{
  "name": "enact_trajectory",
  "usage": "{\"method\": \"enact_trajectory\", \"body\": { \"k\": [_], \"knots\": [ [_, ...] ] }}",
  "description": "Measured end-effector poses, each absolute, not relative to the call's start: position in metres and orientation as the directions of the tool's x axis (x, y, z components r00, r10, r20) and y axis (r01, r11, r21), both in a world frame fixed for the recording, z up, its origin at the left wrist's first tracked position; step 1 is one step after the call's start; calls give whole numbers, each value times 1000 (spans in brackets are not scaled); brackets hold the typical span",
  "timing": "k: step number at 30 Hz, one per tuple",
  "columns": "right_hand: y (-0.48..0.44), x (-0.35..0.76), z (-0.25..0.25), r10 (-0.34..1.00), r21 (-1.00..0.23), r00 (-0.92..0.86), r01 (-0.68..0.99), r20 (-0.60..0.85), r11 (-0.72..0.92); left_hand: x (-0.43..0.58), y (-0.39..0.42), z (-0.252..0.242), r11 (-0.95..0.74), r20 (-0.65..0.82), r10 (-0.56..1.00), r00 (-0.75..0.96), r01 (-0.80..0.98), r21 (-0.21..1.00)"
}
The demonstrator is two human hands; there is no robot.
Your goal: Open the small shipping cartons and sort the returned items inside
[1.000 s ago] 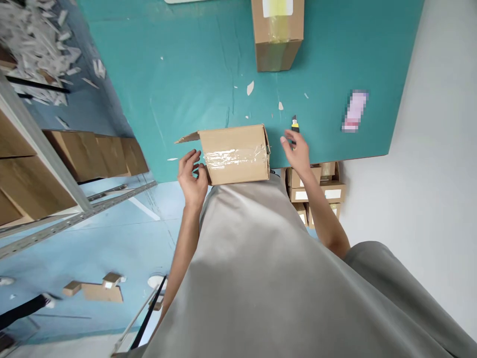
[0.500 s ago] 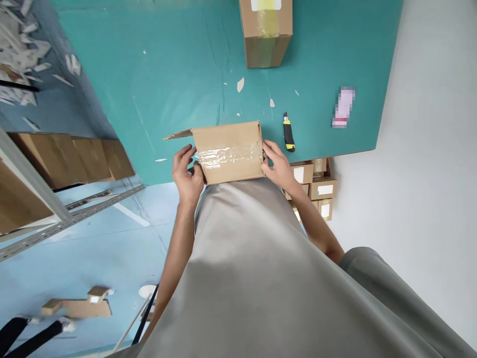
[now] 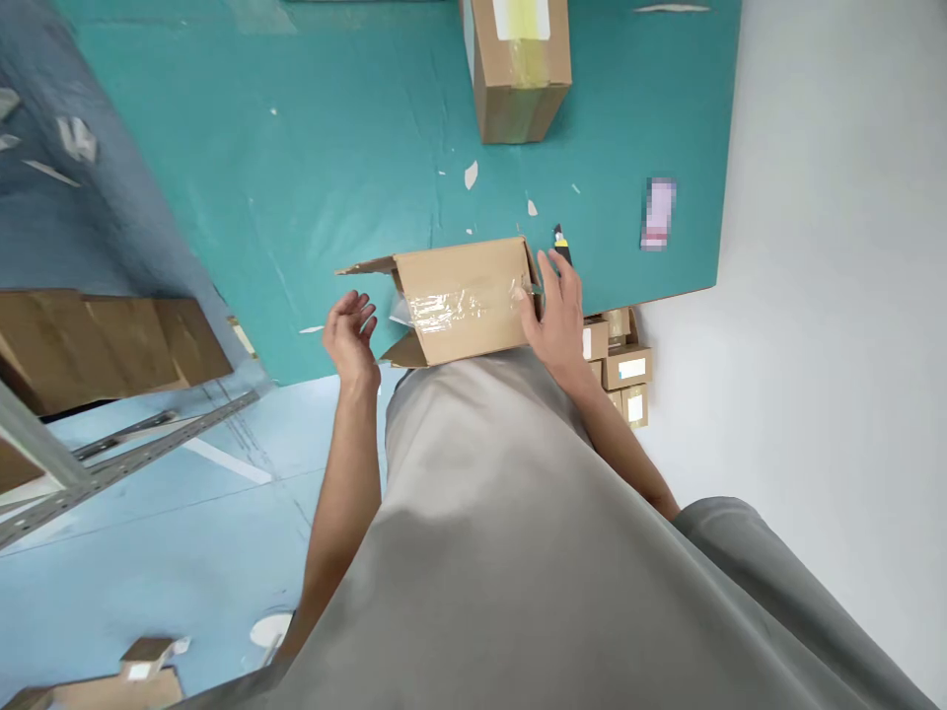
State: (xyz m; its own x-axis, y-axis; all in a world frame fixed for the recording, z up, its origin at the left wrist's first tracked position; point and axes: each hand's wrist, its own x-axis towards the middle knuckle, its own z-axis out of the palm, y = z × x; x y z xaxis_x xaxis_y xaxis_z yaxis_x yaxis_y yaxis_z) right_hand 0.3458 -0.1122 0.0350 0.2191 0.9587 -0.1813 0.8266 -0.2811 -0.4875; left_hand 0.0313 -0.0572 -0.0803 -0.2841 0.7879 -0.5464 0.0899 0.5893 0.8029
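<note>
Lying with long axis left–right: taped carton (image 3: pixel 470 330); my right hand (image 3: pixel 556 323), fingers parted, nearer, at its end; left hand (image 3: pixel 350 340) open, apart.

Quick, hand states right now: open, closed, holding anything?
Left hand: open, loosely curled, holding nothing, beside the open end of the box.
Right hand: open, at the box's other end; whether it touches cannot be told.
</note>
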Motion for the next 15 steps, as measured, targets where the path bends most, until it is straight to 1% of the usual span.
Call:
{"method": "enact_trajectory", "body": {
  "k": [2, 3, 5, 6, 8, 10, 13, 15],
  "knots": [
    [-105, 334, 28, 962, -431, 215, 861, -168, -268, 25, -49, -99, 717, -686, 664, -297, -9, 697],
    [-102, 330, 24, 961, -402, 214, 875, -175, -268, 24, -46, -107, 773, -747, 602, -284, -29, 634],
    [-97, 333, 17, 954, -351, 231, 892, -189, -285, 27, -40, -118, 849, -829, 505, -241, -35, 528],
    [-96, 338, 15, 951, -333, 246, 895, -190, -298, 31, -38, -122, 867, -851, 479, -215, -37, 498],
    [-96, 358, 13, 944, -308, 270, 896, -190, -319, 42, -34, -127, 876, -872, 467, -146, -59, 479],
    [-100, 385, 12, 942, -315, 278, 891, -190, -327, 56, -29, -129, 875, -881, 472, -41, -102, 473],
    [-110, 425, 9, 933, -390, 318, 848, -168, -359, 81, -19, -126, 884, -870, 463, 171, -153, 441],
    [-117, 443, 7, 908, -459, 386, 786, -160, -415, 95, -13, -117, 872, -819, 490, 297, -163, 462]
  ]
}}
